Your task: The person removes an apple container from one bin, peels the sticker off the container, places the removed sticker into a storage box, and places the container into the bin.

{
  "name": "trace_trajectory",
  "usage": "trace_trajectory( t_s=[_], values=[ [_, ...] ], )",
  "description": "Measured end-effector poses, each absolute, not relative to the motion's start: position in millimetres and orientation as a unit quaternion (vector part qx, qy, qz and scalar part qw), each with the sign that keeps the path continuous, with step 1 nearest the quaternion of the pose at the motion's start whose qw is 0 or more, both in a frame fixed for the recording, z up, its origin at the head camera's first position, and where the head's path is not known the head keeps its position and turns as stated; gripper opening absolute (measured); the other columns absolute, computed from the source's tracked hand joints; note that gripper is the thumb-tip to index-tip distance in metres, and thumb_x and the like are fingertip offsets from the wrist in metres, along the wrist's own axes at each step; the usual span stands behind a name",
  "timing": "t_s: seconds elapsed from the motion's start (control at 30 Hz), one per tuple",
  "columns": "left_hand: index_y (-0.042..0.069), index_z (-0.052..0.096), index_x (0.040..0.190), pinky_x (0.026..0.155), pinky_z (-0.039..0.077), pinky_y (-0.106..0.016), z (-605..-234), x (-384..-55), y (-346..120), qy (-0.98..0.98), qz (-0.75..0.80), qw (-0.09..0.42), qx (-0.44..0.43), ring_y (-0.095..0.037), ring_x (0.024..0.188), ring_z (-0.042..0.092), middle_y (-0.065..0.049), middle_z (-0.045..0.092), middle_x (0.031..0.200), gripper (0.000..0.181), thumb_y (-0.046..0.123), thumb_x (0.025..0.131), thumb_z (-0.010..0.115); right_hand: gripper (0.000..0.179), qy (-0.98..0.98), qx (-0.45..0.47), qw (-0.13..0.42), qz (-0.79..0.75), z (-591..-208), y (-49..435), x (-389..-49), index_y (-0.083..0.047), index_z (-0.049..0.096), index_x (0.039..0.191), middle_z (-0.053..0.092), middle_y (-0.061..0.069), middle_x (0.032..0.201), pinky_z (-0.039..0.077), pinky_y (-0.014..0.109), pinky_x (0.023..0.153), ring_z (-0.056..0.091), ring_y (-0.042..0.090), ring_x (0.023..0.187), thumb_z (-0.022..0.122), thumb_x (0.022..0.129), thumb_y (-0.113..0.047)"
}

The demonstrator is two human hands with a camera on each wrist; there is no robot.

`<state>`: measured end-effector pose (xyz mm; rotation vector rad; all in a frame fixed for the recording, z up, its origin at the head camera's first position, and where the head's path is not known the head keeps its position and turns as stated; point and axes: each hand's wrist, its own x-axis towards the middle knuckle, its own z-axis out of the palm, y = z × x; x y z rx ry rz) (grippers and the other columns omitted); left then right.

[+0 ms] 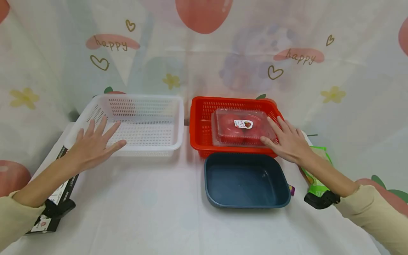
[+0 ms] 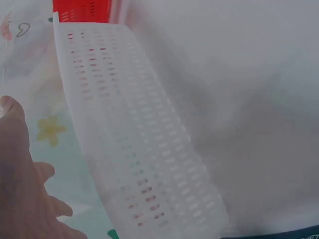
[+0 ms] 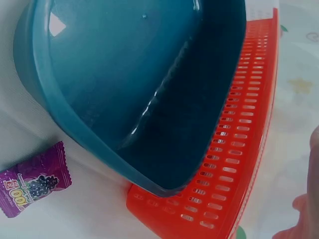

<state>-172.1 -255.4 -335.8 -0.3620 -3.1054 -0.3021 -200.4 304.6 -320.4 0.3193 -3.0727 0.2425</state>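
Observation:
My left hand (image 1: 95,143) is spread with straight fingers over the front left part of the white perforated basket (image 1: 176,143), holding nothing. In the left wrist view the thumb and fingertips show at the left edge, beside the white basket wall (image 2: 124,124). My right hand (image 1: 290,141), fingers extended, overlaps the right rim of the red basket (image 1: 200,141). Inside that basket lies a clear plastic box (image 1: 223,136) of round red fruit with a white label, near the right fingertips. A dark blue basin (image 1: 245,180) stands in front of the red basket.
A purple candy packet (image 3: 36,179) lies beside the basin. At the table's right edge is a green bag (image 1: 318,184), partly behind the right forearm. A long black-and-white box (image 1: 60,193) lies under the left forearm. A printed cloth (image 1: 204,63) hangs behind the white table (image 1: 143,212).

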Motion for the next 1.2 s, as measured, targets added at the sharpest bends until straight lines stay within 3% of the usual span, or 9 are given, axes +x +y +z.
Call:
trace_trajectory(
  t_s=[0.2,0.63,0.9,1.2],
  values=[
    [0.015,0.014,0.156,0.104,0.009,-0.081,-332.2,-169.6,-245.4,-0.986,-0.114,-0.01,-0.122,-0.063,0.139,0.005,-0.03,0.004,0.159,0.08,0.062,0.096,0.037,0.085,-0.989,0.114,0.026,0.091,-319.2,303.6,-202.8,-0.015,0.015,0.156,0.016,0.025,0.159,0.017,0.073,0.109,0.019,0.048,0.141,0.052,0.091,-0.055],
    [0.015,0.011,0.157,0.109,0.011,-0.075,-324.7,-162.3,-218.7,-0.973,-0.176,-0.012,-0.149,-0.056,0.144,0.005,-0.026,0.006,0.16,0.078,0.058,0.098,0.038,0.084,-0.984,0.133,0.035,0.111,-317.4,299.7,-209.0,-0.015,0.016,0.156,0.021,0.024,0.157,0.033,0.071,0.103,0.026,0.047,0.139,0.056,0.09,-0.048],
    [0.018,0.008,0.157,0.114,0.009,-0.071,-320.0,-158.7,-196.6,-0.961,-0.228,-0.013,-0.157,-0.049,0.148,0.003,-0.021,0.004,0.163,0.078,0.058,0.097,0.039,0.085,-0.984,0.13,0.021,0.12,-314.6,295.8,-217.4,-0.016,0.013,0.157,0.019,0.024,0.159,0.03,0.073,0.103,0.025,0.049,0.14,0.052,0.091,-0.054],
    [0.025,0.005,0.157,0.112,0.009,-0.073,-321.3,-156.9,-189.6,-0.947,-0.278,-0.023,-0.16,-0.044,0.15,0.001,-0.013,0.0,0.164,0.074,0.055,0.099,0.039,0.084,-0.981,0.131,0.022,0.142,-313.9,292.8,-222.8,-0.016,0.012,0.157,0.021,0.024,0.158,0.033,0.072,0.102,0.026,0.048,0.139,0.054,0.092,-0.049]
  ],
)
